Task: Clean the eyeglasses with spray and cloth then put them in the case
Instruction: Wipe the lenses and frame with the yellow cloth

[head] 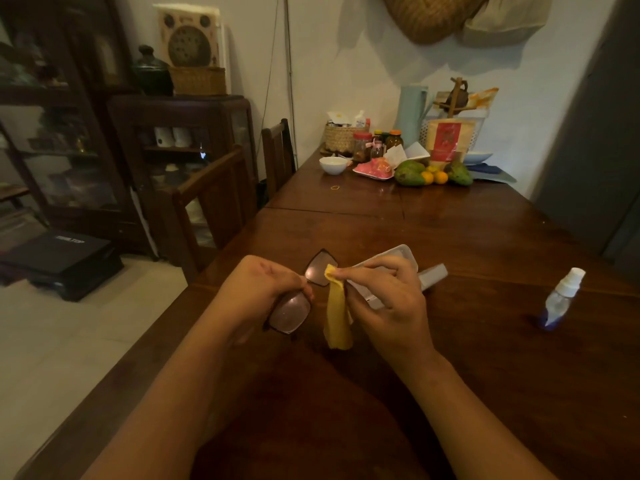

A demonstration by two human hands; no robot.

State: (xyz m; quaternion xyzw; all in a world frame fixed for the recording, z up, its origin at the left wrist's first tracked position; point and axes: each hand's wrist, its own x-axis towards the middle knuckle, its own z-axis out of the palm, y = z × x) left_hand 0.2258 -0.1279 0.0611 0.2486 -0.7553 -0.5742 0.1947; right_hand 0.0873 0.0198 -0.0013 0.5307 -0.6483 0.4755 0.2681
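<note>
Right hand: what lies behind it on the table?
Behind the right hand, an open clear case rests on the table. The hand and yellow cloth cover its near part, so its inside is unseen.

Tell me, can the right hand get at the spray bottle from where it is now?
Probably yes: the spray bottle stands alone on bare table beyond the right hand, nothing between, though it's pinching the yellow cloth.
</note>
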